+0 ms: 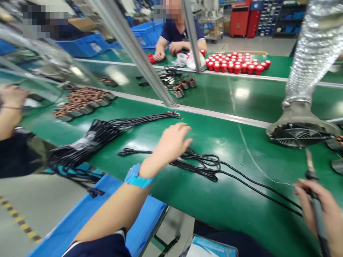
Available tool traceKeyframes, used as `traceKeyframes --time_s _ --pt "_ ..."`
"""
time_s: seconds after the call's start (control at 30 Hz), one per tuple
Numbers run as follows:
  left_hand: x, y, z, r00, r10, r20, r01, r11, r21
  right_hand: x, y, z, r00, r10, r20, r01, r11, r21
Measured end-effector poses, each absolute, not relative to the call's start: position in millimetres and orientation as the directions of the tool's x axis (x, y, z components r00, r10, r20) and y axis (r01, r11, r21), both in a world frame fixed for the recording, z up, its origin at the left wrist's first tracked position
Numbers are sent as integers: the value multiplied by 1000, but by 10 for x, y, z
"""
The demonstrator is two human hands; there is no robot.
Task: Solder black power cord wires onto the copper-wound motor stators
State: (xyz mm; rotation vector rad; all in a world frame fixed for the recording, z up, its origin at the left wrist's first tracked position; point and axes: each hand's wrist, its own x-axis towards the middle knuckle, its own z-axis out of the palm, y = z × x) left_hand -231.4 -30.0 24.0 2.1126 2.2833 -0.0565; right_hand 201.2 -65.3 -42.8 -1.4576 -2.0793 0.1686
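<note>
My left hand (170, 142), with a blue band (138, 176) at the wrist, reaches over the green table with its fingers stretched out and nothing visible in them. Just beside and under it lies a folded black cable (206, 166), whose two long strands run right toward my other hand. At the right edge my right hand (331, 210) is closed around a soldering iron (316, 203), its tip pointing up and away. A thin pale wire (252, 157) curves across the table and ends near the right fingertips; whether they touch it I cannot tell.
A bundle of black cables (91, 139) lies at the left edge above a blue bin (107, 207). Copper-wound cores (83, 101) stand behind it. A silver duct hood (301, 128) overhangs the right. Metal posts (139, 53) rise mid-table. Co-workers sit opposite and left, near red parts (235, 64).
</note>
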Motion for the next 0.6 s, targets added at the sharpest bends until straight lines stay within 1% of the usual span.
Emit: traceKeyframes --time_s 0.03,0.07,0.1,0.13,0.17,0.23,0.3,0.37,0.4,0.47,0.6 --pt "-2001 -298 261 172 985 -12 980 -170 100 1899 -655 -382 -248 870 425 786 438 -437" --pt "-1684 -307 268 396 917 42 900 -397 181 1785 -653 -330 -293 843 451 742 498 -449" --pt "-1378 -327 259 557 823 110 792 -566 229 1682 -649 -279 -333 821 464 703 544 -458" --pt "-1099 -353 236 637 754 160 710 -655 258 1600 -649 -234 -374 802 466 672 581 -459" --pt "-857 -380 202 682 709 180 653 -701 287 1543 -654 -199 -388 798 462 660 590 -464" --pt "-503 -411 116 739 661 132 581 -724 371 1521 -696 -158 -394 811 432 661 576 -480" --pt "-319 -395 34 773 634 35 537 -682 496 1613 -773 -146 -405 831 381 674 553 -490" --pt "-263 -341 -31 784 618 -60 519 -599 610 1790 -864 -138 -422 843 334 714 536 -451" --pt "-265 -309 -62 776 623 -94 526 -559 641 1902 -906 -129 -425 847 320 747 528 -405" --pt "-297 -253 -138 741 660 -120 566 -520 640 2153 -963 -105 -426 851 309 817 508 -273" --pt "-365 -237 -372 672 738 -57 645 -545 536 2630 -901 -71 -412 866 282 899 436 -26"
